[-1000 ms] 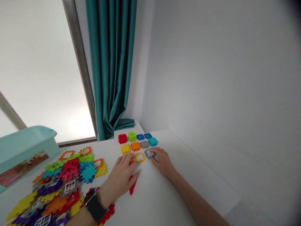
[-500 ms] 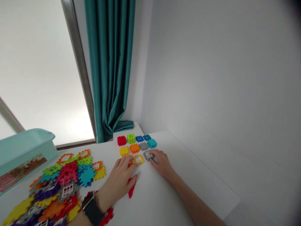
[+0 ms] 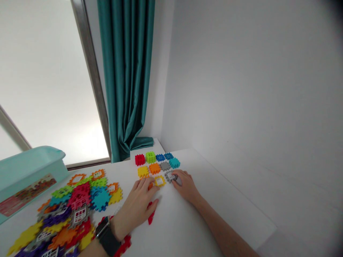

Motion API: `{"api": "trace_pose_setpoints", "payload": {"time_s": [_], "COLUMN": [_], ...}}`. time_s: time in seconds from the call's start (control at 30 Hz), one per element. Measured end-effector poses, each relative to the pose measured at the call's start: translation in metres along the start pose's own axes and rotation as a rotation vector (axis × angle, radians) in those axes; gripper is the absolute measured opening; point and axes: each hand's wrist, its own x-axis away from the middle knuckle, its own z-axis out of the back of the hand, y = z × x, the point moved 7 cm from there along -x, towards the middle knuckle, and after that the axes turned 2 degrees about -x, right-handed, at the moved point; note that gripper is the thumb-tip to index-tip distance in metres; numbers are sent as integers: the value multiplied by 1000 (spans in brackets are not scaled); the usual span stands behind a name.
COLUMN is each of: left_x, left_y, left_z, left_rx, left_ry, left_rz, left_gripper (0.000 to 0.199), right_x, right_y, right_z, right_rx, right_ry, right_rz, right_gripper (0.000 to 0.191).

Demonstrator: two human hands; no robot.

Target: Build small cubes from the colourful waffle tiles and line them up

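My left hand (image 3: 142, 202), with a dark watch on its wrist, reaches over an orange piece (image 3: 150, 185) mostly hidden by its fingers. Its thumb is spread apart, above a red piece (image 3: 151, 215). Beside those fingertips lies a yellow frame piece (image 3: 160, 181). My right hand (image 3: 185, 185) has its thumb and fingers closed round the right side of a grey window piece (image 3: 170, 176). Behind the hands stand small stacks of toothed pieces: red (image 3: 139, 159), green (image 3: 150, 157), yellow (image 3: 143, 171), orange (image 3: 154, 168), grey (image 3: 164, 166) and turquoise (image 3: 174, 162).
A large heap of mixed coloured pieces (image 3: 64, 236) covers the left of the white table (image 3: 187, 228). Behind it stands a mint green bin (image 3: 32, 167). A teal curtain (image 3: 125, 71) hangs at the back, and a grey wall (image 3: 241, 89) rises on the right.
The view has shifted slightly, so everything sits a little further right. Both hands keep nearly the same places among the pieces.
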Motion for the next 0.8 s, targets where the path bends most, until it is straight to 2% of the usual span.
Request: {"api": "trace_pose_setpoints", "payload": {"time_s": [0.4,0.6,0.8], "left_x": [1,0,0], "left_y": [1,1,0], "left_z": [1,2,3], "left_rx": [2,-3,-20], "left_ry": [23,-7,-7], "left_rz": [-18,-8,-8], "left_gripper": [34,34,31], "right_x": [2,3,11], "right_y": [0,-1,-16], "right_z": [-1,3,12], "right_rx": [6,-1,-19], "right_ry": [22,65,124], "right_rz": [6,25,108], "right_gripper": [28,30,29]}}
